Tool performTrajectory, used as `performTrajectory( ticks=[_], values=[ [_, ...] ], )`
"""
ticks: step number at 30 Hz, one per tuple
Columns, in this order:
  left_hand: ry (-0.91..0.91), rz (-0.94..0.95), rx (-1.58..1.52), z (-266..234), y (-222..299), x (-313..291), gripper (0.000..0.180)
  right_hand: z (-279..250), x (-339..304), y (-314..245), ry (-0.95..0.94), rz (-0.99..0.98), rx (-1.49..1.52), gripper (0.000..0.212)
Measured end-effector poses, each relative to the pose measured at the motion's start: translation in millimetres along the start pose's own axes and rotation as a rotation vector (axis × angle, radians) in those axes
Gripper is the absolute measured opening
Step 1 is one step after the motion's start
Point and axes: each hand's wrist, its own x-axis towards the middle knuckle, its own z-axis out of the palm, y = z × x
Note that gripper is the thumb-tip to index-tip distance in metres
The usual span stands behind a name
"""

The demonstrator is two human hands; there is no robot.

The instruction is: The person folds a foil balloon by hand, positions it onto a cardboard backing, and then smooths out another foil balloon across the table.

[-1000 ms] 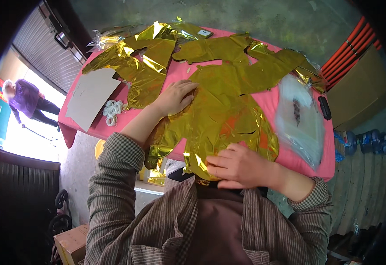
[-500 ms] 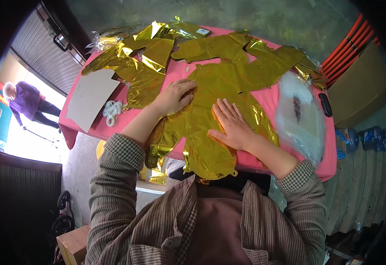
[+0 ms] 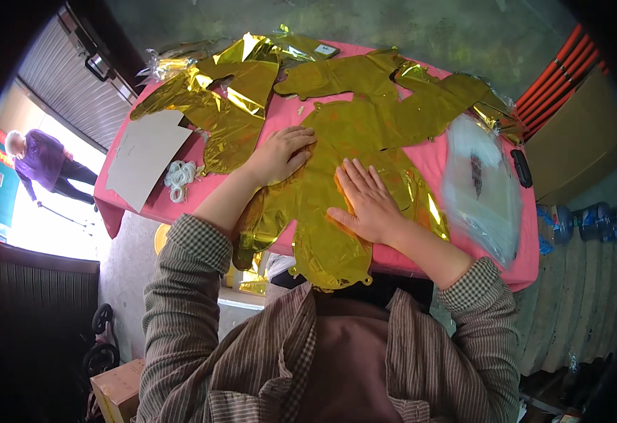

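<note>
A flat, deflated gold foil balloon [image 3: 340, 148] is spread over the pink-covered table [image 3: 421, 158], its lower lobe reaching past the front edge toward me. My left hand [image 3: 280, 155] rests on its left part, fingers together and slightly bent over the foil, gripping nothing I can see. Flat on the middle of the balloon lies my right hand [image 3: 370, 201], with its fingers stretched out and thumb apart. Another crumpled gold foil piece [image 3: 231, 106] lies to the left, beyond my left hand.
On the left are a grey-white card [image 3: 146, 155] and a white string bundle [image 3: 180, 176]. Clear plastic bags [image 3: 479, 190] and a black object [image 3: 521, 168] lie at right. Water bottles [image 3: 597, 222] and a carton [image 3: 580, 144] stand beyond. A person [image 3: 44, 162] is outside the doorway.
My right hand has slid slightly left across the foil. The balloon's lower lobe has shifted a little left with it. My left hand stays in place.
</note>
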Motion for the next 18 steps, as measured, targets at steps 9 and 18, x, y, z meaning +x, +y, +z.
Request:
performTrajectory(
  ticks=[9, 18],
  values=[
    [0.043, 0.005, -0.009, 4.6, -2.0, -0.5, 0.034, -40.0, -21.5, 32.8, 0.236, 0.029, 0.124, 0.034],
    [0.041, 0.023, -0.024, 1.8, -5.8, -0.3, 0.036, -29.6, -31.5, 37.0, 0.291, -0.085, 0.04, 0.026]
  ],
)
